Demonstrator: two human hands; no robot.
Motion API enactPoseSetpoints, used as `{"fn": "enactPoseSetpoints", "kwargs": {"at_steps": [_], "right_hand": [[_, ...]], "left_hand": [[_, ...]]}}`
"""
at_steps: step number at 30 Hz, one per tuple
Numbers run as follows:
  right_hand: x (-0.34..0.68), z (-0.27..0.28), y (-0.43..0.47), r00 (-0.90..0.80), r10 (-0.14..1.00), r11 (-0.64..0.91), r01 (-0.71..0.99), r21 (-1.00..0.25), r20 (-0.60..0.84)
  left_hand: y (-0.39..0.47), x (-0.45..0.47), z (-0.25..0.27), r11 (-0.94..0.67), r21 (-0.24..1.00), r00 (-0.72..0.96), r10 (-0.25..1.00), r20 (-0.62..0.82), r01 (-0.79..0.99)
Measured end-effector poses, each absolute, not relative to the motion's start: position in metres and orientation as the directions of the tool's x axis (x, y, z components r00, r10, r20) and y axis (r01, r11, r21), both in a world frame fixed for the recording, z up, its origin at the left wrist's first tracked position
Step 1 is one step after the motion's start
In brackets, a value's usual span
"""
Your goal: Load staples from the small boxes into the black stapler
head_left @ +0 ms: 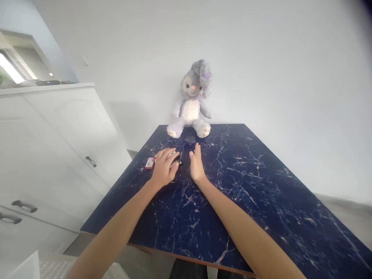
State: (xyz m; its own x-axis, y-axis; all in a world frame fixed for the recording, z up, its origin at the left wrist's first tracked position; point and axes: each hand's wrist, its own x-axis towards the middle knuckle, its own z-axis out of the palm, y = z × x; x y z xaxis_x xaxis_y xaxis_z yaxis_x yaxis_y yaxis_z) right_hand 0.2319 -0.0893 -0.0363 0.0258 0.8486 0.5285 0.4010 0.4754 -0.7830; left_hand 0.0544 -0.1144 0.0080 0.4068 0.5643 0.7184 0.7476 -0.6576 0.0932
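Observation:
My left hand (pixel 165 167) lies palm down over the left half of the blue marbled tabletop (pixel 241 186), its fingers spread and slightly bent. Beneath and beside its fingertips shows a small black-and-white item (pixel 176 159), mostly covered, so its kind is unclear. Just left of that hand is a small red-and-white box (pixel 150 163). My right hand (pixel 197 166) stands on edge a short way to the right, fingers straight and pointing forward, with nothing visible in it. A gap of dark tabletop separates the two hands.
A grey plush rabbit (pixel 191 110) sits at the table's far edge against the white wall (pixel 267 69). White cabinets (pixel 58 147) with dark handles stand to the left. The table's near edge runs below my forearms.

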Motion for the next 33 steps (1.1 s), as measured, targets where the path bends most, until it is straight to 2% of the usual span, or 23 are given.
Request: {"fn": "enactPoseSetpoints", "kwargs": {"at_steps": [2, 4, 6, 10, 12, 15, 18, 21, 23, 25, 28, 33], "right_hand": [[0.251, -0.029, -0.093, -0.009, 0.801, 0.503, 0.553, -0.664, 0.599], [0.283, -0.025, -0.096, -0.197, 0.718, 0.582, 0.695, -0.421, 0.668], [0.323, -0.025, -0.095, -0.197, 0.714, 0.508, 0.806, -0.303, 0.672], [0.383, -0.036, -0.082, -0.071, 0.854, 0.247, 0.927, -0.282, 0.515], [0.391, -0.041, -0.076, -0.049, 0.894, 0.18, 0.949, -0.259, 0.445], [0.385, -0.042, -0.076, 0.019, 0.904, 0.091, 0.967, -0.236, 0.427], [0.376, -0.037, -0.084, 0.18, 0.879, -0.068, 0.964, -0.257, 0.443], [0.369, -0.029, -0.089, 0.236, 0.894, -0.155, 0.961, -0.231, 0.381], [0.36, -0.024, -0.089, 0.223, 0.922, -0.155, 0.962, -0.226, 0.317], [0.346, -0.021, -0.086, 0.241, 0.924, -0.15, 0.942, -0.299, 0.295], [0.321, -0.024, -0.085, 0.376, 0.865, -0.203, 0.867, -0.455, 0.332], [0.301, -0.036, -0.1, 0.506, 0.76, -0.281, 0.822, -0.495, 0.408]], "left_hand": [[-0.121, 0.067, 0.003, -0.738, 0.021, 0.529, 0.502, 0.684, 0.674], [-0.123, 0.072, -0.003, -0.787, -0.042, 0.616, 0.448, 0.649, 0.616], [-0.121, 0.072, -0.007, -0.815, -0.077, 0.657, 0.403, 0.637, 0.574], [-0.107, 0.081, -0.01, -0.859, -0.112, 0.723, 0.344, 0.599, 0.5], [-0.093, 0.097, -0.009, -0.856, -0.12, 0.747, 0.36, 0.559, 0.503], [-0.067, 0.13, -0.009, -0.792, -0.097, 0.686, 0.453, 0.569, 0.603], [-0.046, 0.158, -0.009, -0.679, -0.118, 0.619, 0.565, 0.546, 0.725], [-0.038, 0.17, -0.011, -0.758, -0.239, 0.775, 0.496, 0.391, 0.606], [-0.04, 0.174, -0.013, -0.758, -0.262, 0.787, 0.492, 0.372, 0.597], [-0.044, 0.181, -0.016, -0.697, -0.178, 0.696, 0.591, 0.408, 0.695], [-0.05, 0.195, -0.021, -0.583, 0.016, 0.532, 0.752, 0.39, 0.812], [-0.065, 0.21, -0.021, -0.48, 0.217, 0.361, 0.83, 0.425, 0.85]]}}
